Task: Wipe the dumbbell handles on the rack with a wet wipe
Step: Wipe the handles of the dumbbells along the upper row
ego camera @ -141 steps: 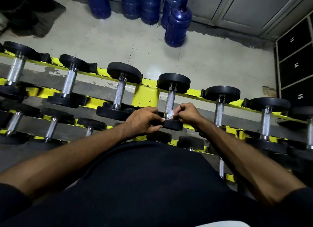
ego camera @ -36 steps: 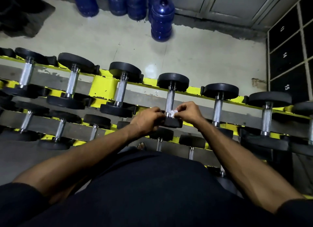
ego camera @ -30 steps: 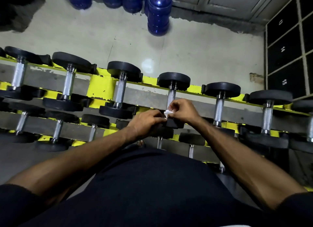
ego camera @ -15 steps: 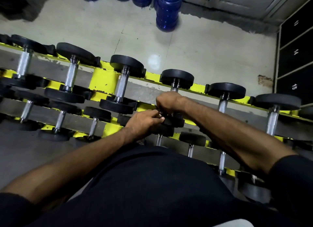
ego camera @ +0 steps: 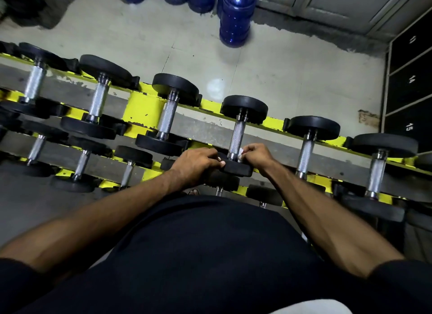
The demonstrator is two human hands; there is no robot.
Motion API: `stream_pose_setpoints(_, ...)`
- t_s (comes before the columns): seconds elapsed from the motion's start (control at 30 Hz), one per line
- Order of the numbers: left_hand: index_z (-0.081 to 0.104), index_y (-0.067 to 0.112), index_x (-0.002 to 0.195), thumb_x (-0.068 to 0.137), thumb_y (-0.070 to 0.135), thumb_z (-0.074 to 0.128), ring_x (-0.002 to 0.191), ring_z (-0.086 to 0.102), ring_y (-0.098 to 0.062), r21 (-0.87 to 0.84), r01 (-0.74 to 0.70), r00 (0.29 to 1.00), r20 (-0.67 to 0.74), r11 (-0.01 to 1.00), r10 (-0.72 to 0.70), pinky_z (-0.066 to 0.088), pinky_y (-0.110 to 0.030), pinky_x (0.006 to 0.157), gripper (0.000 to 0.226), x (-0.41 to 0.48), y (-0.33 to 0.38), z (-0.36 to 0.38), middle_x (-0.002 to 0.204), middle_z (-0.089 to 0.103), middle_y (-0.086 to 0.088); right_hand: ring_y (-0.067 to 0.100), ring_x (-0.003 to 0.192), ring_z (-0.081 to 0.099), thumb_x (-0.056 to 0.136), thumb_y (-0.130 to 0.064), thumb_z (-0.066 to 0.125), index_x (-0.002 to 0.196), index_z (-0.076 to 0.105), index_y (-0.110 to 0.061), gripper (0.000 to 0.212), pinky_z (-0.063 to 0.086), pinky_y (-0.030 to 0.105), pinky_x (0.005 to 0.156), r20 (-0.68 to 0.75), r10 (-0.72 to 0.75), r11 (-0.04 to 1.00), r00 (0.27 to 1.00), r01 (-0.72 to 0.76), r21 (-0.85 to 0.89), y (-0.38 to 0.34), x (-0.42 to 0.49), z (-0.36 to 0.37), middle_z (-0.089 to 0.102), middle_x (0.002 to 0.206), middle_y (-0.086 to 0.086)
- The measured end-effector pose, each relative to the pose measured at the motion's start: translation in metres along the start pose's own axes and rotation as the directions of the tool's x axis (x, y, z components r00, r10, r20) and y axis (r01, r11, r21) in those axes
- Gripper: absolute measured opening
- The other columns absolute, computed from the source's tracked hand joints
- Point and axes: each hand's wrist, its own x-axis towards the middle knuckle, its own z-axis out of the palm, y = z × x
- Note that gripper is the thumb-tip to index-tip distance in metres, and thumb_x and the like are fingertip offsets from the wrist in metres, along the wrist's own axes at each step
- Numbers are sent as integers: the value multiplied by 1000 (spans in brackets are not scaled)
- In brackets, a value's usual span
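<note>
- The pale tiled floor (ego camera: 268,75) fills the upper half of the view, with a bright reflection spot beyond the rack.
- A yellow dumbbell rack (ego camera: 142,109) runs slantwise across the frame, its paint chipped; grey shelves lie between its yellow rails, with an upper row and a lower row of black-headed dumbbells.
- The person's dark shirt (ego camera: 198,255) covers the bottom of the view, both bare forearms reaching out from it toward the rack.
- Black numbered lockers (ego camera: 411,79) stand at the right edge; 14 and 15 can be read.
- Blue water jugs (ego camera: 236,16) stand on the floor at the top, one in front of the others.
- The dumbbell being worked on (ego camera: 243,107) sits in the upper row near the middle, its knurled steel handle (ego camera: 238,135) pointing away from the person.
- The left hand (ego camera: 196,164) is closed over the edge of that dumbbell's near head (ego camera: 238,167), fingertips lying on its top face.
- The right hand (ego camera: 257,155) is curled tight just right of the handle's near end, pinching the wet wipe.
- The wet wipe (ego camera: 240,153), a small white wad, shows between the right fingers and the base of the handle, touching the metal there.
</note>
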Motion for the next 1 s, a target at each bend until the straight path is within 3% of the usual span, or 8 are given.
stream_pose_setpoints(0.17,76,19,95,88,29,74,70,60,-21,-10,-12,999,-36,1000,11,41,-26,53,12,2,1,-2,82,60,-1,13,61,54,84,10,50,87,72,-8,29,43,21,47,163,59,995,985,-44,-94,-14,1,1,63,73,4)
stream_pose_setpoints(0.3,77,17,92,89,26,72,69,60,-22,-19,-19,999,-42,1000,19,37,-24,54,10,2,1,-2,80,60,-2,13,76,56,89,7,43,110,71,-9,39,43,24,64,376,107,994,920,-109,-17,-10,4,-13,69,96,5)
stream_pose_setpoints(0.37,77,18,96,88,25,74,72,60,-21,-19,-14,1000,-28,1000,14,41,-25,55,11,1,1,-3,83,61,-2,16,85,60,92,7,45,108,74,-14,39,47,27,69,335,83,996,939,-86,-7,-5,3,-14,72,110,7)
stream_pose_setpoints(0.5,76,17,98,85,23,77,74,61,-21,-22,-9,1000,-11,1000,9,45,-27,57,14,0,1,-2,85,62,-2,17,80,65,85,4,68,91,76,-9,17,54,33,71,74,-27,998,997,31,-53,-2,-10,-20,74,95,10)
stream_pose_setpoints(0.6,76,18,101,87,25,74,77,62,-21,-24,-7,1000,-7,1000,7,49,-28,58,16,0,2,-1,87,63,-3,16,84,71,78,-9,81,97,77,-7,20,60,34,80,130,-264,930,956,288,-229,-9,-22,-26,76,93,5)
stream_pose_setpoints(0.7,76,17,98,88,25,74,74,61,-22,-37,11,1000,-17,999,-12,48,-28,56,13,0,3,-1,85,61,-3,11,78,69,83,-29,79,94,79,-13,20,59,32,72,73,-449,817,890,443,-371,-22,-22,-19,76,90,1)
stream_pose_setpoints(0.8,75,18,98,86,24,77,75,61,-23,-30,23,1000,-19,999,-24,47,-28,56,14,0,4,-2,85,61,-3,19,69,70,81,-37,78,79,74,-15,23,57,34,63,-66,-453,859,889,416,-298,-38,-16,-13,72,74,0)
stream_pose_setpoints(1.0,75,17,100,86,23,77,74,62,-21,-21,25,999,-23,999,-26,38,-23,58,15,0,6,-3,85,62,-3,29,67,71,86,11,60,109,57,-9,30,60,41,63,66,-168,975,984,156,161,-43,-24,-17,67,86,18)
